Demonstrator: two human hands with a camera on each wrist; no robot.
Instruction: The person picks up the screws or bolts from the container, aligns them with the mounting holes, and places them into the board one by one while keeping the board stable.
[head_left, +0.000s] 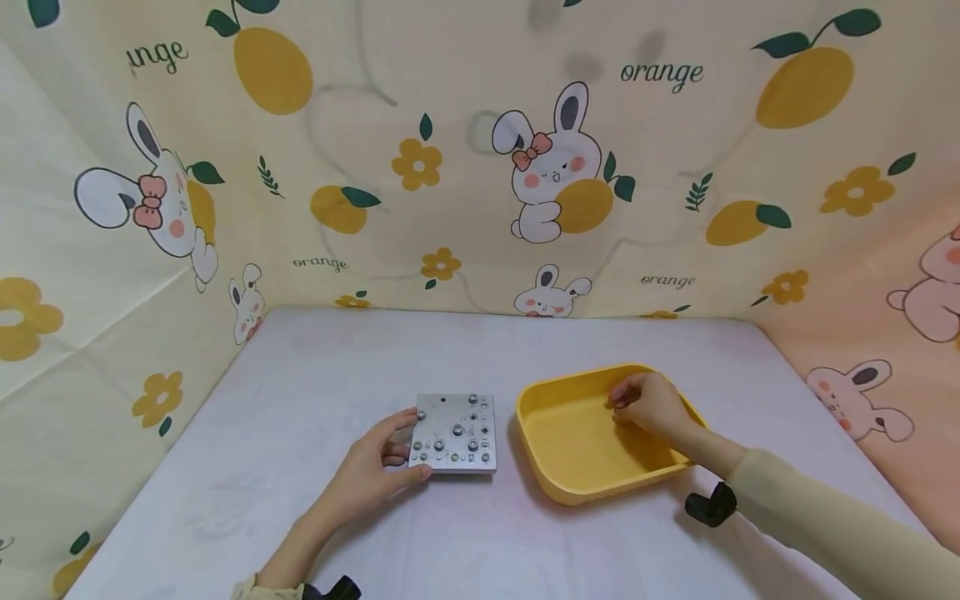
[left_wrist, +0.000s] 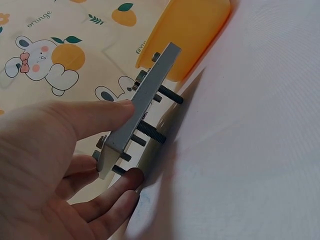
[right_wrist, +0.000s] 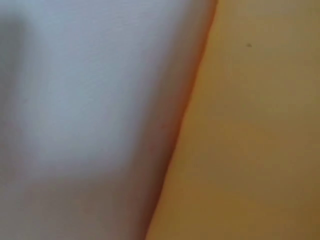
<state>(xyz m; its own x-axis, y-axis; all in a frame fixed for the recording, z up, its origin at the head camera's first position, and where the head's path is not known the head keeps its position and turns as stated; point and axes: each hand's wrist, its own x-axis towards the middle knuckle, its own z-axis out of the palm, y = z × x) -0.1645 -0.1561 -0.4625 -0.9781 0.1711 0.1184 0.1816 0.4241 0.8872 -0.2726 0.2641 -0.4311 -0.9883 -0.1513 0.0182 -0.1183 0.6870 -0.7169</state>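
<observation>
A square silver metal plate (head_left: 450,450) with several bolts set in its holes is gripped at its left side by my left hand (head_left: 375,458). In the left wrist view, threaded bolt shanks (left_wrist: 152,132) of different lengths stick out under the plate (left_wrist: 145,95), and the thumb presses its edge. My right hand (head_left: 654,410) reaches into a yellow tray (head_left: 577,496), its fingers bent and their tips together low inside by the far right part. Whether anything small sits between those fingertips cannot be made out. The right wrist view shows only the blurred tray wall (right_wrist: 250,130).
A white cloth (head_left: 360,350) covers the table. The tray stands just right of the plate, with a narrow gap between. Behind and at both sides hangs a printed curtain (head_left: 450,83) with rabbits and oranges. Black wrist cameras (head_left: 711,505) sit on both wrists.
</observation>
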